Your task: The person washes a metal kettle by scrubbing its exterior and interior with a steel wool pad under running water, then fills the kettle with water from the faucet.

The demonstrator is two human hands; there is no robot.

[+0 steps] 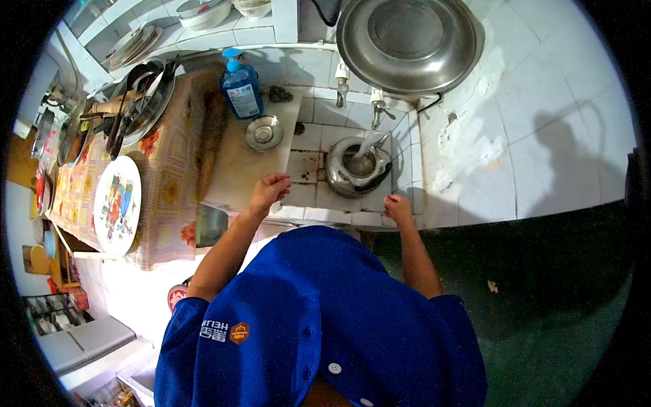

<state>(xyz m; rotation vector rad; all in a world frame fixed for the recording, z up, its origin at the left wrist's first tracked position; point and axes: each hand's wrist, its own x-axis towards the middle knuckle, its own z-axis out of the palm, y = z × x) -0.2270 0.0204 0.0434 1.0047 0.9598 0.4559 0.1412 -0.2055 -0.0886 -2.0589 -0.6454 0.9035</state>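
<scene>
A metal kettle (pixel 339 178) stands in the white tiled sink (pixel 329 198), its top open, with water running into it from the right tap (pixel 377 112). My left hand (pixel 270 192) hovers over the sink's left front edge, fingers loosely curled, and what they hold, if anything, is too small to make out. At the sink's right front, my right hand (pixel 397 207) is near the kettle but apart from it, its fingers curled in. A round metal lid (pixel 264 132) lies on the counter left of the sink, below a blue soap bottle (pixel 242 95).
A large metal pan (pixel 410 41) hangs on the wall above the taps. On the left, a patterned cloth (pixel 166 183) covers a surface bearing a printed oval plate (pixel 116 203) and a tray of utensils. A dark scourer (pixel 279 94) lies beside the soap bottle.
</scene>
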